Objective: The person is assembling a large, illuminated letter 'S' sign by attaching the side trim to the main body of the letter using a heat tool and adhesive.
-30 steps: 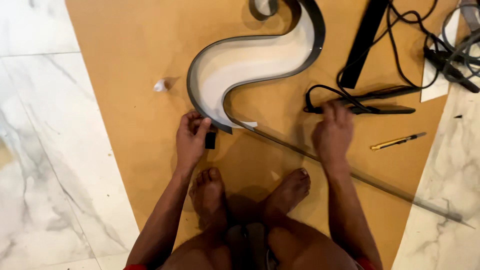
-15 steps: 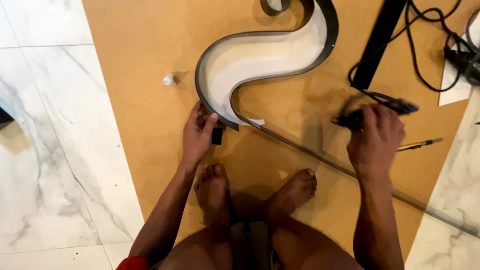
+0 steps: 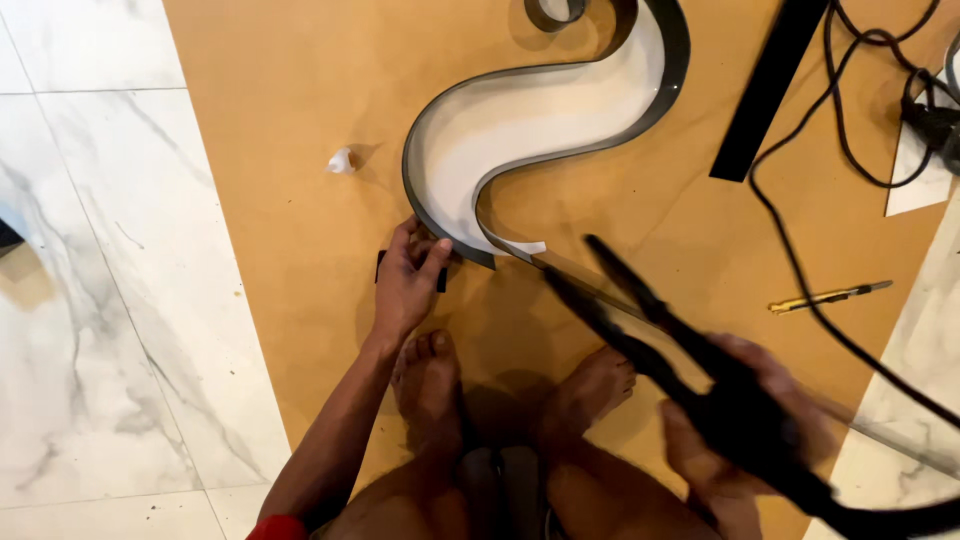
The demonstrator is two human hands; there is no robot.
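The S-shaped metal channel letter [image 3: 545, 125] lies flat on the brown board [image 3: 280, 150], its white face already walled in by the dark strip — the lower tip looks unfinished. The left hand [image 3: 410, 280] presses that tip down, fingers spread. The right hand [image 3: 745, 420] grips a long black tool [image 3: 650, 320], blurred, above the bare feet [image 3: 430, 390].

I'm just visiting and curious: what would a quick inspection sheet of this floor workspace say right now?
Surface: brown board laid on a marble floor.
Job's things: curved metal-edged letter shape, white inside; black long-jawed tool, blurred.
Clutter: crumpled white scrap; yellow pen-like tool; black flat strip.
Hands: left hand presses the shape's lower end; right hand grips the tool.
Cables: black cord loops across the board.
Surroundings: the person's bare feet on the board.
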